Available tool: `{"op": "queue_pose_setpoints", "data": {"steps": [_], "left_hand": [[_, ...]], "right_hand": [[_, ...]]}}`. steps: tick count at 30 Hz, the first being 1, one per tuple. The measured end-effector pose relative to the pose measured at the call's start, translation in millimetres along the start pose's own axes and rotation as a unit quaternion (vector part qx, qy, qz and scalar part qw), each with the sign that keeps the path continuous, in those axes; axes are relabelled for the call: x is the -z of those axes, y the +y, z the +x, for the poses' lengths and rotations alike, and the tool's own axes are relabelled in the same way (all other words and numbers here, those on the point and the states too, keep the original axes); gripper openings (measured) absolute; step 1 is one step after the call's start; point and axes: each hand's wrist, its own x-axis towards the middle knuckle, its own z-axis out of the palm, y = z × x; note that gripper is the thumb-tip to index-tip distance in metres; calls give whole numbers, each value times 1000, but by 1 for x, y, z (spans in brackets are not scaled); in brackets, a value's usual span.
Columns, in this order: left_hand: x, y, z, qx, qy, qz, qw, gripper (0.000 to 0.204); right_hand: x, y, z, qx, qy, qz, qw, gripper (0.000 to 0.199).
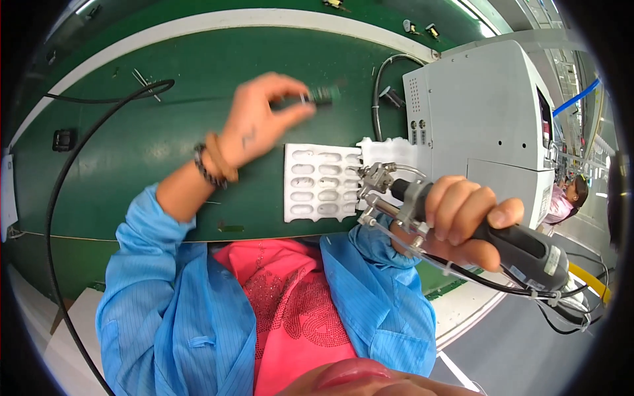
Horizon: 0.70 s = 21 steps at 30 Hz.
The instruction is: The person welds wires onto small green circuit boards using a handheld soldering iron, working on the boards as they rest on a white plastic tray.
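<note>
My left hand (264, 119) is raised over the green bench (132, 152) and pinches a small dark green part (323, 96) between thumb and fingertips; the part is blurred. My right hand (462, 221) grips the dark grey handle of a soldering tool (515, 244), its metal tip assembly (376, 181) pointing left over the edge of a white moulded tray (320, 181) with rows of oval pockets. Thin cables run from the tool's rear end.
A grey machine box (482, 112) stands at the right of the bench. A black cable (72, 165) loops across the left side. A small black part (63, 140) lies at far left. Another person (568, 198) sits beyond the machine.
</note>
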Motion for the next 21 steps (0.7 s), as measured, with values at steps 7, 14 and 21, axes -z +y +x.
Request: {"op": "queue_pose_setpoints", "data": {"steps": [7, 14, 21], "left_hand": [[38, -37, 162, -160, 289, 195, 924, 32], [3, -89, 242, -373, 102, 318, 866, 28], [0, -68, 233, -192, 34, 279, 940, 32]], "right_hand": [[-1, 14, -5, 5, -9, 35, 999, 44], [-2, 14, 0, 5, 13, 18, 1000, 46], [1, 13, -2, -25, -7, 19, 999, 46]]}}
